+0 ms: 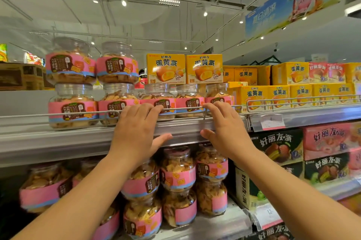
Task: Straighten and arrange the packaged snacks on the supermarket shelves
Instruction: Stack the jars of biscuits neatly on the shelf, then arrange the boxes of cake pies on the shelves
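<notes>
Resting on wire rail [58, 114] of grey shelf [48, 142], left hand [134, 132] and right hand [224, 128], both grips open, white ceiling

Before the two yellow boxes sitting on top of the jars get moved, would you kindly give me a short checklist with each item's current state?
1. Left hand free: ok, fingers rest on the wire rail, holding nothing.
2. Right hand free: ok, fingers over the rail too.
3. Two yellow boxes upright, faces forward: ok.
4. Boxes in their own section: not ok, they stand on jar lids; matching boxes sit to the right.
5. Jars beneath them steady: cannot tell.
6. Room in the yellow-box row: cannot tell.
</notes>
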`<state>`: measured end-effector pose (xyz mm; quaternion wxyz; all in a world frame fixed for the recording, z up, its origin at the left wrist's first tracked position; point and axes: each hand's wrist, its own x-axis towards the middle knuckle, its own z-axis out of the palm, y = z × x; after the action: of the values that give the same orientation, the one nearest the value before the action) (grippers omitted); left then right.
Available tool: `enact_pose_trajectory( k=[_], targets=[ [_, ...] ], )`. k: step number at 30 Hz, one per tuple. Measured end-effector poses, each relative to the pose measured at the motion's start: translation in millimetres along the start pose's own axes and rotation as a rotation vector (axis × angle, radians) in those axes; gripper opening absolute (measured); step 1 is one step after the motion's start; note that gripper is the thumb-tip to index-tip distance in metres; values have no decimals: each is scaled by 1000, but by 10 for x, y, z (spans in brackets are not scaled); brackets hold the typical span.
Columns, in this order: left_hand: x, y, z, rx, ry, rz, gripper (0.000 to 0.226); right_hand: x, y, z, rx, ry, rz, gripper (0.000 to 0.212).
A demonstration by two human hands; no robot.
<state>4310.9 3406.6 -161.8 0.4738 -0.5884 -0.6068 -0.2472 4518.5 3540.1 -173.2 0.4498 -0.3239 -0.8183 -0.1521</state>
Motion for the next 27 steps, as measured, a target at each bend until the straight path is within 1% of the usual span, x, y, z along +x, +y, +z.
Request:
enact_pose_trajectory(
  k=[4, 7, 12, 16, 19, 21, 23, 24, 27],
  targets=[
    [40, 37, 113, -14, 123, -39, 64, -23, 45, 54, 39, 29, -10, 73],
    [71, 56, 209, -29, 213, -64, 61, -37, 78, 121, 79, 110, -31, 71],
    [135, 65, 284, -34, 250, -131, 58, 2, 135, 192, 133, 193, -63, 69],
    [178, 103, 308, -41, 319, -177, 48, 64, 249, 224, 160, 238, -161, 68],
    [188, 139, 299, -29, 345, -178, 41, 94, 314, 212, 147, 235, -225, 67],
    [211, 166, 255, -35, 326, -196, 39, 117, 357, 157, 115, 218, -288, 63],
    [277, 177, 182, 7, 297, -174, 39, 214, 420, 44, 99, 232, -362, 52],
    [347, 173, 128, 42, 286, -131, 40, 311, 455, -29, 113, 248, -381, 47],
    [740, 143, -85, 80, 254, 7, 35, 760, 545, -278, 188, 310, -341, 41]
  ],
)
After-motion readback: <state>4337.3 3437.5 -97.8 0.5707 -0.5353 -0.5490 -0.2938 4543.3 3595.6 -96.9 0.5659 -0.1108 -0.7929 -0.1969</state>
